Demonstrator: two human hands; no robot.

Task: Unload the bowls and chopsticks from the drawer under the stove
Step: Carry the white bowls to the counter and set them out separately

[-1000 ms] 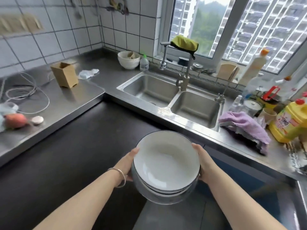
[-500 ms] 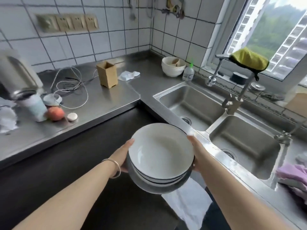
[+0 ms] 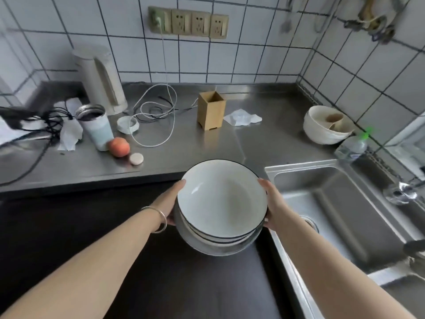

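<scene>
A stack of white bowls with dark rims [image 3: 222,201] is held in the air, just in front of the steel counter's near edge and left of the sink. My left hand [image 3: 169,202] grips the stack's left side, thumb on the top rim. My right hand [image 3: 273,203] grips its right side the same way. The top bowl is empty. A square wooden holder [image 3: 211,110] stands empty on the counter behind the stack. The drawer and the chopsticks are out of view.
On the steel counter [image 3: 207,146] lie a peach [image 3: 119,146], a steel-rimmed cup [image 3: 95,126], a white kettle [image 3: 100,79], loose cables [image 3: 156,116], a crumpled tissue [image 3: 242,117] and stacked white bowls [image 3: 326,127] at the right. The sink basin [image 3: 333,203] lies right.
My view has swung left from the window and sink toward the tiled corner counter. The bowl stack stays gripped in both hands and has come nearer the counter's edge.
</scene>
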